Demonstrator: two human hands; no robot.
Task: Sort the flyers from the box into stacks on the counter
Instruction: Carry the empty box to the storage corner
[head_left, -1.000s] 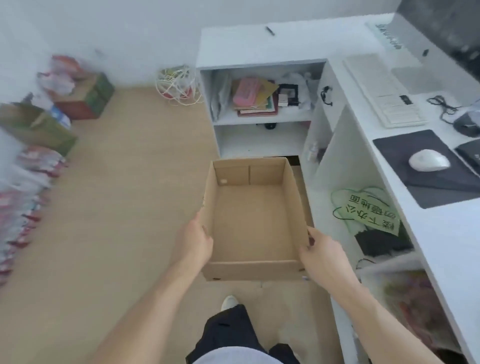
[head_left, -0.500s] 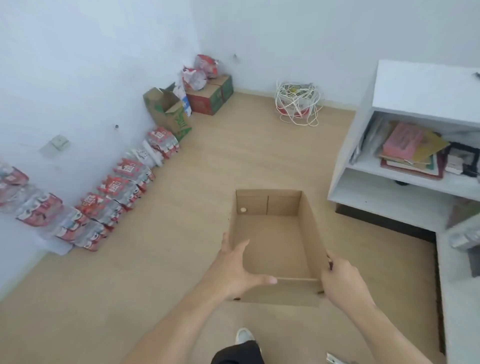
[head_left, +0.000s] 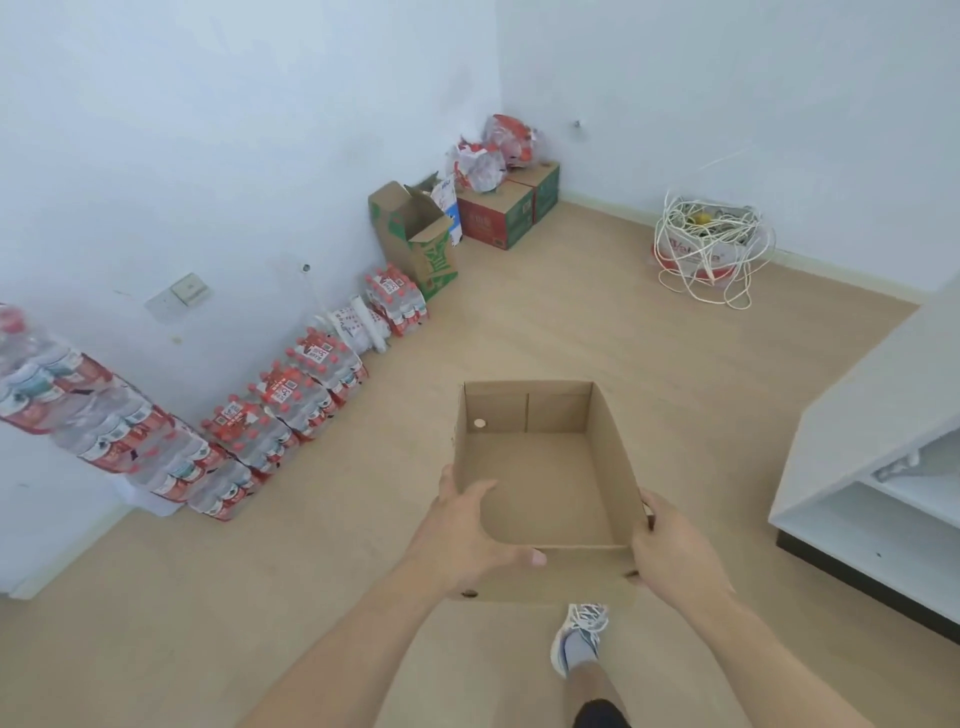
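An open brown cardboard box (head_left: 540, 483) is held up in front of me over the wooden floor. Its inside shows only bare cardboard, with no flyers in view. My left hand (head_left: 467, 535) grips the near left corner, thumb hooked over the rim into the box. My right hand (head_left: 670, 551) grips the near right corner from outside, fingers curled round the wall.
Shrink-wrapped packs of water bottles (head_left: 291, 410) line the left wall. Cardboard cartons (head_left: 415, 239) stand in the far corner, and a tangle of white cable (head_left: 711, 249) lies by the back wall. A white shelf unit (head_left: 878, 457) stands at right. My shoe (head_left: 582, 634) is below the box.
My view has swung left, away from the desk and shelves toward the room's corner. Both hands have kept hold of the box, and my left thumb has hooked over its rim.
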